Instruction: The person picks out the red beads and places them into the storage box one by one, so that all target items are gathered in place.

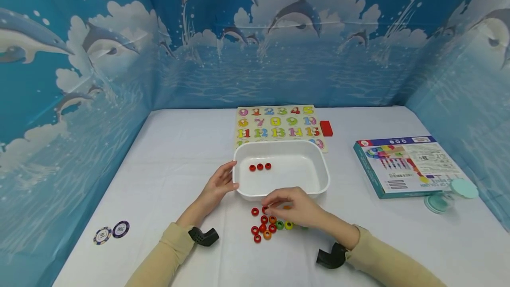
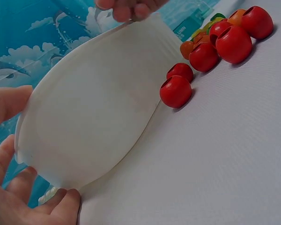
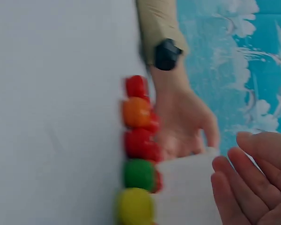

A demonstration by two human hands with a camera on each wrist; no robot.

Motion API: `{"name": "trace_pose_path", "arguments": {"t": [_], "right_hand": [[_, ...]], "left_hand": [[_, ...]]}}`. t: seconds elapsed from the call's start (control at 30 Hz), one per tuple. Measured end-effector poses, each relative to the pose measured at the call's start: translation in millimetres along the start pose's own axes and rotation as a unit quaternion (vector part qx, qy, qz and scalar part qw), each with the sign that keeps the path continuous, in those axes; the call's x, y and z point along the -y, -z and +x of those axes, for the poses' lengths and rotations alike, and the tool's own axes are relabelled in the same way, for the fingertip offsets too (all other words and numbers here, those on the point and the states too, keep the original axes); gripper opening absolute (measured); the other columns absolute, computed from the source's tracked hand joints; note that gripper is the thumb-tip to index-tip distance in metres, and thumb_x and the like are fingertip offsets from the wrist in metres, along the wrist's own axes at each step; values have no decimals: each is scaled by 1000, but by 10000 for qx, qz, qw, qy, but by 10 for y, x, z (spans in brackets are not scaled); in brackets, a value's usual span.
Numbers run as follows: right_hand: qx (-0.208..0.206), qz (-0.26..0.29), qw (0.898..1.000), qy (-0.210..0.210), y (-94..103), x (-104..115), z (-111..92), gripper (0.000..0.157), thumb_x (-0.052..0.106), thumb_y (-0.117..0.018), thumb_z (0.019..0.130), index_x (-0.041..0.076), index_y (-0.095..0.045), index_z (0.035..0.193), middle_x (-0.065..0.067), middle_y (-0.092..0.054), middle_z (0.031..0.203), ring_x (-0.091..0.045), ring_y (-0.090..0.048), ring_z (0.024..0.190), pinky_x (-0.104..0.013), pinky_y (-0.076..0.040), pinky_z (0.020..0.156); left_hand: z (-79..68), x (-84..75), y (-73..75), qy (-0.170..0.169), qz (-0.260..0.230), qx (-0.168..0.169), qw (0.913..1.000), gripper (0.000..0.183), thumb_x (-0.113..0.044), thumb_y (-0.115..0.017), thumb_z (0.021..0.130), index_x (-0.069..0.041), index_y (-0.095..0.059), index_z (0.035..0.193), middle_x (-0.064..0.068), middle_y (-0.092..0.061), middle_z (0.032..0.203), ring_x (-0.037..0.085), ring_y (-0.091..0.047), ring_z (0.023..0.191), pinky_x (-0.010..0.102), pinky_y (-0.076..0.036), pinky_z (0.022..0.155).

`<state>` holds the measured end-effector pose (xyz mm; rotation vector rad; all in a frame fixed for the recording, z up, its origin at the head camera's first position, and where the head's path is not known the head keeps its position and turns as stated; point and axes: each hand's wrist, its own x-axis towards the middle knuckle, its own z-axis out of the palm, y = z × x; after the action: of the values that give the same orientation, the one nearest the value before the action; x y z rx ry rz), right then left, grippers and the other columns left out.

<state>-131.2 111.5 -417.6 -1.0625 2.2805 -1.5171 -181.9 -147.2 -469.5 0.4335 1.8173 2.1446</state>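
Observation:
A white plastic tray (image 1: 295, 176) holds three red beads (image 1: 260, 167) in a short row. My left hand (image 1: 217, 185) grips its left near corner, thumb and fingers spread along the rim and wall. My right hand (image 1: 296, 205) hovers over the near edge of the tray, its loosely bent fingertips close to a partly hidden red bead (image 1: 264, 210). In the right wrist view, nothing shows between the right hand's fingers (image 3: 248, 187). Several loose beads lie below, including red, an orange bead (image 1: 267, 235), a green bead (image 1: 280, 225) and a yellow bead (image 1: 288, 225).
Behind the tray lies a number board (image 1: 279, 123), with a red block (image 1: 326, 128) beside it. At right are a flat game box (image 1: 410, 163) and a small clear container with a mint lid (image 1: 464, 188). Two round chips (image 1: 111, 232) lie at front left.

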Motion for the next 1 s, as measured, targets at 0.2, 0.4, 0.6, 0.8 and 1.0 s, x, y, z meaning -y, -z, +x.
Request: {"name": "trace_pose_path", "arguments": {"t": [0.2,0.4,0.6,0.8,1.0], "right_hand": [[-245,-679,9970,287,-185,-229,-90,20,19,-60,86,13,-65,104,4,-63,104,-8,-58,89,-25,-49,74],[-594,-1025,9926,275,-245,-322,-99,19,8,-62,83,13,-66,102,3,-62,109,-9,-56,99,-24,-48,78],[-643,-1125,9915,-133,-272,-361,-104,20,8,-64,81,16,-67,99,7,-62,107,-6,-56,94,-22,-49,71],[-719,-1174,9899,-345,-293,-365,-112,21,9,-66,79,18,-68,98,10,-62,103,-5,-56,88,-21,-48,67],[-825,-1072,9892,-558,-300,-363,-107,19,11,-68,78,20,-69,95,14,-63,98,-4,-56,94,-25,-48,79]], "left_hand": [[-3,5,8,8,-22,-32,10000,63,-5,-62,82,-15,-32,136,2,-26,144,19,-24,130,30,-26,103],[-6,0,4,-43,-64,-8,10000,62,-2,-60,83,-12,-30,137,4,-25,144,20,-23,130,29,-24,103],[-8,-6,-1,-67,12,15,10000,61,1,-57,84,-11,-30,137,4,-25,144,20,-23,130,30,-25,103],[-10,-5,1,-10,57,-14,10000,61,-2,-60,83,-13,-31,137,2,-26,144,19,-24,130,29,-27,102],[-1,-7,2,-17,56,0,10000,61,-2,-59,83,-13,-31,136,3,-26,143,20,-24,130,30,-27,102]]}}
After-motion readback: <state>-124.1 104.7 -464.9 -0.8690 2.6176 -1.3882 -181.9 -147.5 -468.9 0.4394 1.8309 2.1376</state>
